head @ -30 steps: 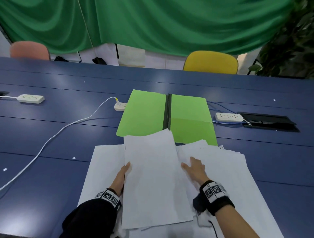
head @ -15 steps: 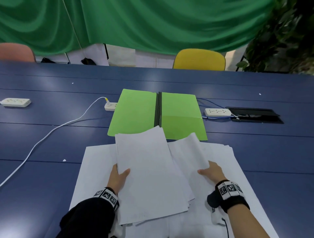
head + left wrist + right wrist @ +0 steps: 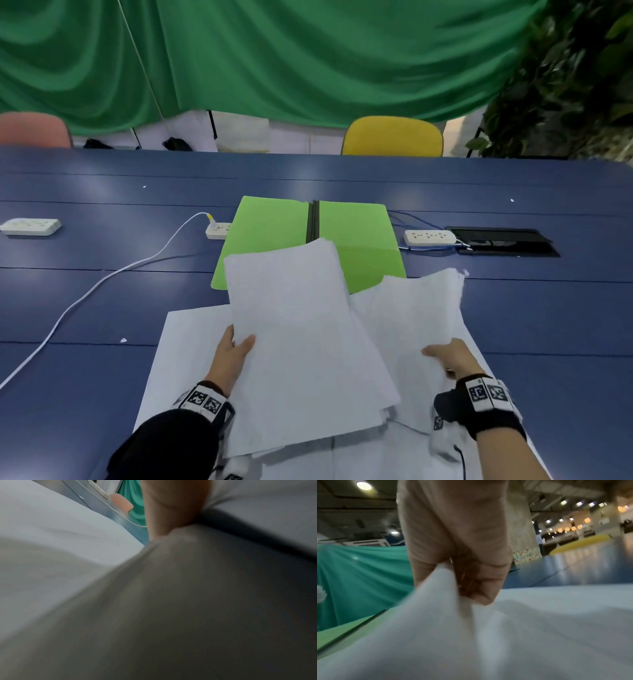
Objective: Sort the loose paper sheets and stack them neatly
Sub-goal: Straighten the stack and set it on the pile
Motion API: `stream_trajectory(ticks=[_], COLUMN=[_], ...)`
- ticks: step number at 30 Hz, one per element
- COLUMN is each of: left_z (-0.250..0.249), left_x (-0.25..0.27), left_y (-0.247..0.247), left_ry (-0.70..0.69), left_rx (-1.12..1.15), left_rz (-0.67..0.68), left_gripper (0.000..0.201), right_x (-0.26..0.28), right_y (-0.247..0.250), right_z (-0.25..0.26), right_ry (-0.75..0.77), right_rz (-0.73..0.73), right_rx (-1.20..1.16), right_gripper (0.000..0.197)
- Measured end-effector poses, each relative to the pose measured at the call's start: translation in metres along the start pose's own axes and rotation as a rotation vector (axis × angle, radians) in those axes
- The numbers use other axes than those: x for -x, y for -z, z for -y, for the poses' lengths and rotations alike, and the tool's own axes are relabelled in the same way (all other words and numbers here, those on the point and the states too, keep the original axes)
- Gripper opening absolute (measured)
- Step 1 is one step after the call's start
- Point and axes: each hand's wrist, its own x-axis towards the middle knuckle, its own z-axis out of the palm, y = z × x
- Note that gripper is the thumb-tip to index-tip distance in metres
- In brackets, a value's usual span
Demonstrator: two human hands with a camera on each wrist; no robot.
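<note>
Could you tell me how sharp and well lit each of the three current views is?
Head view: evenly lit, fairly sharp, wide-angle bending of the table edges. Left wrist view: dim and heavily blurred, paper fills the frame beside the left hand. Right wrist view: soft focus on the right hand pinching a sheet, ceiling lights glaring behind.

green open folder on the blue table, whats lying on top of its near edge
The far end of the white paper sheaf gripped by the left hand covers the bright green open folder's near edge. Whether it touches the folder, or anything lies beneath, is hidden.
</note>
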Motion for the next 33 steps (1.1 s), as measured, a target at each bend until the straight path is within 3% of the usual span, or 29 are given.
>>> stream_trajectory(ticks=[3,5,8,9,11,13,16,21,26,31,33], left_z=[-0.013,-0.012,-0.001,0.004,0.014,0.023,0.022,0.021,0.025,0.037,0.037], left_x=[0.002,-0.003,-0.009,-0.009,-0.007,-0.006,-0.004,0.001,0.008,0.001,-0.001], left_y=[-0.023,-0.040,-0.062,-0.068,-0.076,-0.081,-0.086,-0.093,-0.090,-0.077,-0.075], left_ry=[0.016,0.038,0.088,0.101,0.142,0.168,0.169,0.123,0.094,0.144,0.153], left_rx=[0.014,-0.010,-0.062,-0.097,-0.159,-0.188,-0.263,-0.354,-0.268,-0.181,-0.144], left_rz=[0.065,0.088,0.122,0.131,0.156,0.157,0.131,0.093,0.142,0.162,0.188], left_gripper=[0.030,0.029,0.033,0.033,0.034,0.037,0.038,0.053,0.051,0.026,0.027], right_x=[0.013,0.017,0.014,0.009,0.004,0.001,0.012,0.005,-0.013,-0.024,-0.023], right_y=[-0.021,-0.031,-0.032,-0.031,-0.031,-0.031,-0.038,-0.065,-0.057,-0.047,-0.043], right_z=[0.009,0.013,0.011,0.008,0.003,0.000,0.006,0.013,0.003,-0.013,-0.015], right_ry=[0.038,0.089,0.156,0.161,0.131,0.074,0.114,0.215,0.147,0.011,-0.037], right_rz=[0.170,0.300,0.220,0.164,0.040,0.050,0.192,0.194,0.201,0.212,0.219], right_rx=[0.043,0.176,0.284,0.214,-0.115,-0.341,-0.178,0.245,0.047,-0.253,-0.334], right_gripper=[0.013,0.017,0.024,0.022,0.035,0.040,0.039,0.084,0.055,0.038,0.030])
